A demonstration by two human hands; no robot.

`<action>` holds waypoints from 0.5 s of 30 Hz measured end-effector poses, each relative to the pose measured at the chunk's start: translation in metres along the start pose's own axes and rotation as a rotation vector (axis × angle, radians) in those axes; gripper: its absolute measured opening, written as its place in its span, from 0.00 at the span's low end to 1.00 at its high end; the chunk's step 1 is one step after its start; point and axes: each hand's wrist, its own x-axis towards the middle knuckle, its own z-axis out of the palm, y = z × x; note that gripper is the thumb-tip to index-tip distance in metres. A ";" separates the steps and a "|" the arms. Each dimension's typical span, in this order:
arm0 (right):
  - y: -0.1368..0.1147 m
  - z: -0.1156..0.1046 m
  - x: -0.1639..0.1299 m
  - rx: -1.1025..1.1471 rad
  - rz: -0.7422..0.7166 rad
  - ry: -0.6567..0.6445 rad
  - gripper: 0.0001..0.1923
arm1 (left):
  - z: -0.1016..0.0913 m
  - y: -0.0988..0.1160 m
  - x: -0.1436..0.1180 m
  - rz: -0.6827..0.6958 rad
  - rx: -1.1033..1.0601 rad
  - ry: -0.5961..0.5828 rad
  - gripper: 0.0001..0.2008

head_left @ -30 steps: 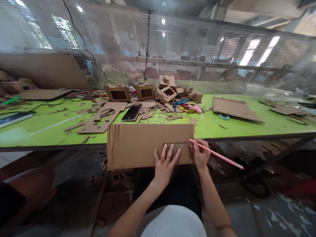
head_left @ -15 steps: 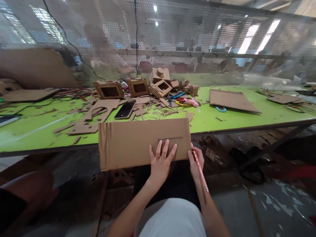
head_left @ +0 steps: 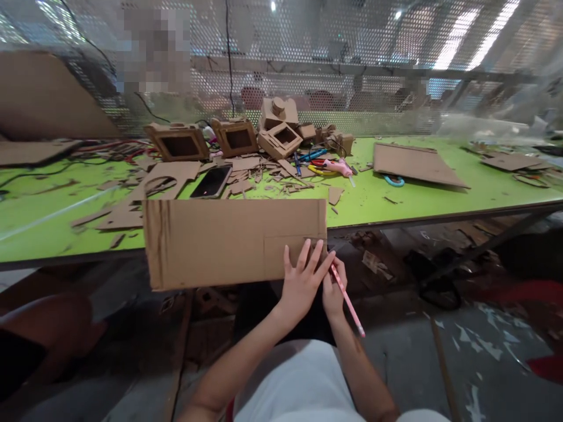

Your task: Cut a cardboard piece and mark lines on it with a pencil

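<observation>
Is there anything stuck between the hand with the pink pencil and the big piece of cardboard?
Nothing visible. The right hand holds the pink pencil right at the lower right corner of the cardboard sheet. The left hand lies flat on that same corner, beside the right hand, not between it and the sheet.

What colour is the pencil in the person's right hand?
Pink; the head view shows the pencil held in the right hand.

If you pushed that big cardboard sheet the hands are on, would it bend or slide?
The cardboard looks flat and stiff, so it would probably slide rather than flop. It hangs off the table edge, so it might tip without the left hand pressing it. It seems light for its size, being one thin sheet.
</observation>
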 end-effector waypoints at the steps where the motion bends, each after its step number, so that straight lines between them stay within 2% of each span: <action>1: 0.001 0.000 -0.001 0.004 0.009 -0.008 0.13 | 0.000 0.000 0.001 0.011 -0.003 -0.002 0.26; 7: 0.002 0.003 -0.005 0.043 0.057 -0.046 0.17 | 0.004 -0.001 0.002 0.030 -0.034 -0.016 0.25; 15: 0.005 0.006 -0.005 -0.025 0.073 -0.026 0.16 | 0.004 0.000 0.005 0.030 -0.035 0.009 0.23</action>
